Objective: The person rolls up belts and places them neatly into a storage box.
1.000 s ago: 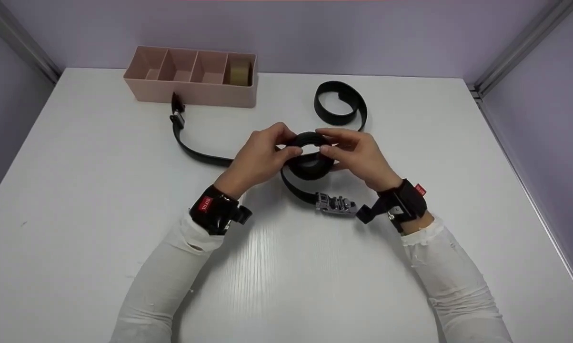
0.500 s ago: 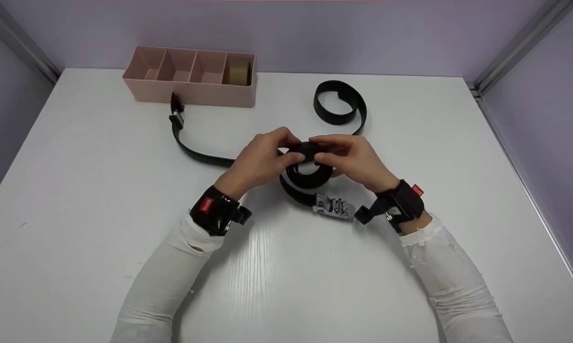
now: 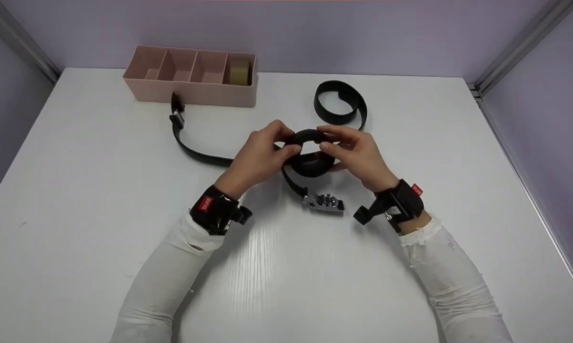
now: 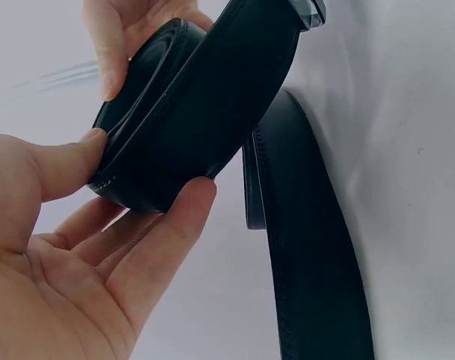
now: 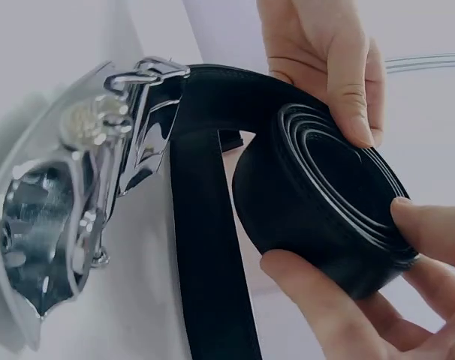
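A black leather belt, rolled into a coil (image 3: 312,167), is held between my two hands above the table. My left hand (image 3: 260,155) pinches its left side, thumb on the near edge. On the right side, my right hand (image 3: 360,155) grips the coil between thumb and fingers. The belt's outer end hangs free towards me and carries a silver buckle (image 3: 323,202), seen large in the right wrist view. Several wound layers (image 5: 340,180) show edge-on there. Another stretch of black belt (image 3: 203,156) lies on the table and passes behind my left hand.
A pink box (image 3: 191,93) with several compartments stands at the back left, a roll of tan tape (image 3: 240,72) in its right one. Near its front lies a small buckle (image 3: 176,119) on a belt end. Further right, a loosely curled belt end (image 3: 331,117) rests on the white table (image 3: 100,190).
Both hands dipped slightly with the coil half a second ago, then rose again, tilting it and showing its central opening. The hanging silver buckle has swung left, away from the right wrist.
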`<state>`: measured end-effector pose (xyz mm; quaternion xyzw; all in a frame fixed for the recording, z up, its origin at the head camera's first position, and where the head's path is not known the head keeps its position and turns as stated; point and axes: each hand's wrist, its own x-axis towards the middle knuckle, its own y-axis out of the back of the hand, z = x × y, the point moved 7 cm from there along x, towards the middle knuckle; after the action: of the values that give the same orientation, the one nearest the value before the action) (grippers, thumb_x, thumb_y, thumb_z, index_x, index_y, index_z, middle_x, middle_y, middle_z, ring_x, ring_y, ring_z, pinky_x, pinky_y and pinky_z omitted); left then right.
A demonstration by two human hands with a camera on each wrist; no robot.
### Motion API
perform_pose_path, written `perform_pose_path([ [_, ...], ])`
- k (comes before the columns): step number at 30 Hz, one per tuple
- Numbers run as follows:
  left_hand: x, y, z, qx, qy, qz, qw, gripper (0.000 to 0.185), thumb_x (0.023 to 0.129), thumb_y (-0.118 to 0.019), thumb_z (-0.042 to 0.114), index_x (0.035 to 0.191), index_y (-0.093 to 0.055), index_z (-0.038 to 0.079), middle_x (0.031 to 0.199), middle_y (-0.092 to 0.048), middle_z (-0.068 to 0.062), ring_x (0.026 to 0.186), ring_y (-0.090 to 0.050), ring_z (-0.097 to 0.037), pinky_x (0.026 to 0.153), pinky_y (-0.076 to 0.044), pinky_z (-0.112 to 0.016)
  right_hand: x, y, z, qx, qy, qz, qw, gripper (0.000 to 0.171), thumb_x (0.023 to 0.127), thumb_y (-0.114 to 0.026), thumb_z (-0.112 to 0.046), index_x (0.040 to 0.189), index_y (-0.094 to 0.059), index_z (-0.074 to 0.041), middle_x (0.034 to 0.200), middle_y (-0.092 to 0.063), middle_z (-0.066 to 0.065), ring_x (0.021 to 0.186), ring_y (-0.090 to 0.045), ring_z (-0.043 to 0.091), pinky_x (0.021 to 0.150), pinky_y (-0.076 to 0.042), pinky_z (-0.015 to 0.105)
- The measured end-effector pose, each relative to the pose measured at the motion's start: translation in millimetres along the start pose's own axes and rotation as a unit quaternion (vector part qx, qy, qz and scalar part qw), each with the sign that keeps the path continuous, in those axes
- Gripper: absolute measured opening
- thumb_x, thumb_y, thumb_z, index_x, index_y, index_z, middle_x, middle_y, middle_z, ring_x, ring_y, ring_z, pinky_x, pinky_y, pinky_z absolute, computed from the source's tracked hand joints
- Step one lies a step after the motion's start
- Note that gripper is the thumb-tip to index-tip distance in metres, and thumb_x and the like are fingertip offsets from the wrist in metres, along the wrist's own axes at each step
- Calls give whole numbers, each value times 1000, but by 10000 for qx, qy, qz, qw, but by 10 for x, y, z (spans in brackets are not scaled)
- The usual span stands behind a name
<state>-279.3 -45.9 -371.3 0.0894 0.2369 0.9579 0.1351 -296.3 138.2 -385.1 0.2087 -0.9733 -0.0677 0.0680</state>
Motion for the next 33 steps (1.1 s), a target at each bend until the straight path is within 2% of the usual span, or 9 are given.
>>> perform_pose_path([
  [6, 3, 1, 20, 117, -134, -43, 9998, 21, 90, -67, 23, 104, -59, 9, 103, -68, 0, 93, -66, -8, 76, -52, -24, -8, -21, 6, -129, -163, -161, 9997, 43, 88, -69, -20, 129, -59, -10, 118, -61, 15, 95, -64, 33, 63, -56, 41],
  [12, -11, -55, 4, 714, -95, -480, 9963, 20, 89, -68, 26, 104, -63, 15, 108, -69, 0, 99, -61, -7, 81, -48, -27, -20, -102, 42, -843, -275, -750, 9932, 42, 89, -68, -27, 129, -60, -17, 118, -65, 6, 95, -65, 30, 59, -56, 44],
  [16, -14, -72, -17, 627, -2, -573, 9964, 22, 89, -68, 27, 107, -62, 15, 112, -68, -1, 98, -62, -9, 81, -49, -28, -21, -108, 52, -910, -236, -745, 9928, 39, 89, -68, -27, 127, -61, -20, 115, -66, 4, 92, -66, 28, 57, -55, 45],
  [21, -2, -46, -32, 235, 92, -367, 9990, 25, 91, -66, 27, 110, -57, 13, 113, -65, 1, 94, -64, -10, 80, -50, -26, -14, -80, 48, -426, -211, -441, 9979, 40, 87, -70, -24, 126, -62, -15, 108, -68, 12, 92, -66, 29, 57, -56, 38],
  [27, 19, 8, -40, -76, 189, 12, 9998, 31, 91, -64, 31, 113, -51, 13, 111, -64, 1, 93, -65, -10, 80, -50, -25, 5, -2, 39, 552, -152, 96, 9983, 43, 87, -70, -15, 128, -59, -7, 116, -60, 18, 95, -65, 33, 62, -56, 43],
  [30, 20, 21, -52, -158, 277, 111, 9994, 33, 91, -65, 31, 112, -48, 13, 110, -64, 0, 93, -65, -9, 77, -51, -26, 7, 26, 43, 791, -154, 247, 9964, 44, 88, -68, -13, 130, -57, -6, 118, -57, 19, 96, -64, 34, 64, -56, 45],
  [33, 14, 25, -46, -126, 266, 149, 9995, 30, 91, -65, 29, 108, -49, 12, 107, -65, 0, 94, -65, -7, 76, -51, -26, 6, 19, 47, 806, -181, 229, 9963, 45, 88, -68, -14, 131, -56, -7, 119, -55, 20, 98, -63, 36, 65, -56, 46],
])
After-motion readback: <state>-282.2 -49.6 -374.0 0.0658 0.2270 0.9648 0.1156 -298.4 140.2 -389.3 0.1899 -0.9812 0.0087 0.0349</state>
